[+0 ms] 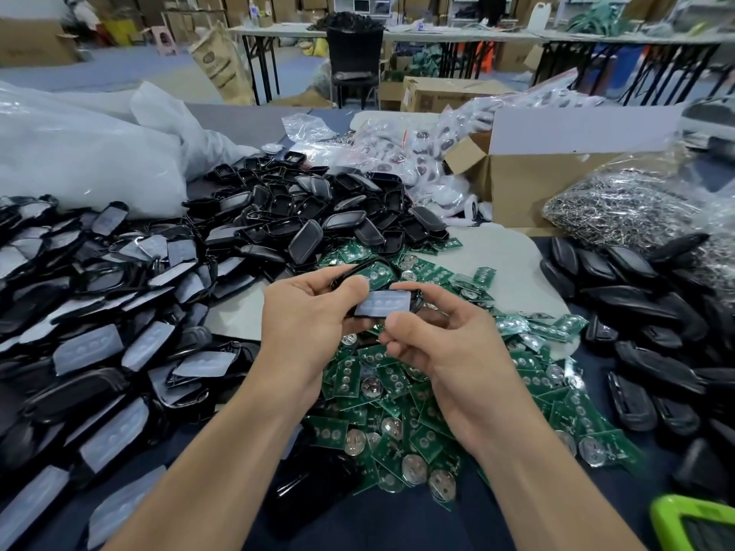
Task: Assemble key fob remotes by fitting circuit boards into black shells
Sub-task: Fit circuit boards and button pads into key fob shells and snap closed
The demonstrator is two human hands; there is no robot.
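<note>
My left hand (308,312) and my right hand (441,336) meet above the table's middle, both gripping one black key fob shell (384,306) whose pale translucent button pad faces up. The left thumb lies on the shell's left end; the right fingers curl round its right end. Beneath the hands spreads a heap of green circuit boards (382,399) with round coin cells. Empty black shells (318,216) are piled behind the hands.
Shells fitted with pale pads (103,312) cover the left side. Black closed covers (652,312) lie at the right. A bag of metal rings (620,204), a cardboard box (533,184) and plastic bags stand behind. A green device (696,522) sits at the bottom right corner.
</note>
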